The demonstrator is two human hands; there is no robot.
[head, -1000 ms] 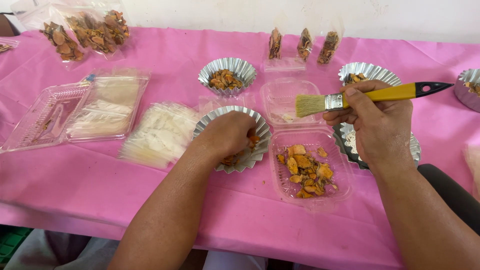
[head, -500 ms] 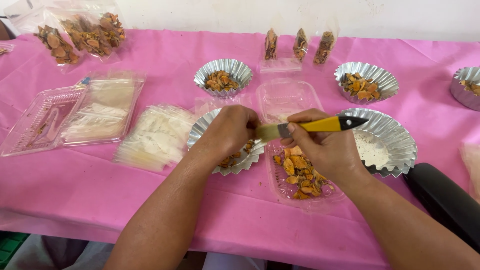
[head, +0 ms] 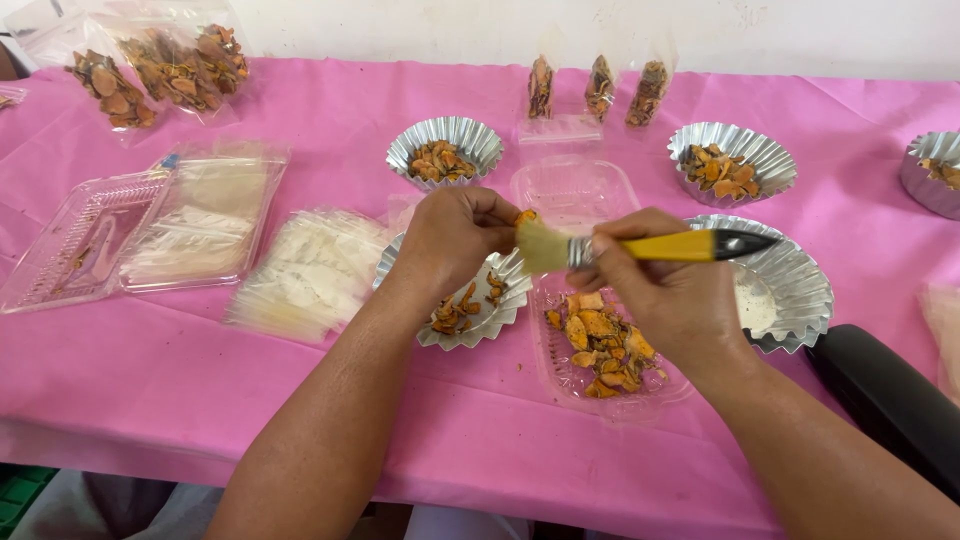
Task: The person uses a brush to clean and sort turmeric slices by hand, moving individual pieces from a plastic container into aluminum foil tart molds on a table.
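Two hands meet: my left hand (head: pixel 455 235) pinches an orange slice (head: pixel 525 216) above the fluted foil dish (head: pixel 505 305). My right hand (head: pixel 665 290) clamps a yellow-handled brush (head: pixel 640 247), bristles touching the slice at nine o'clock.

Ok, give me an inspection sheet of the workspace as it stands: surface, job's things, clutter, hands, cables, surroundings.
Surface: pink tablecloth over the table, wrinkled.
Job's things: orange piece pinched in left hand, bristles of the yellow-handled brush against it; foil cup with a few orange pieces below; clear tray of orange pieces under the right hand.
Clutter: more foil cups with pieces, stack of clear bags, clear lidded boxes, filled bags at the far left, three small filled packets.
Hands: left hand shut on the piece; right hand shut on the brush.
Cables: nothing seen.
Surroundings: pale wall behind; black object at right edge.
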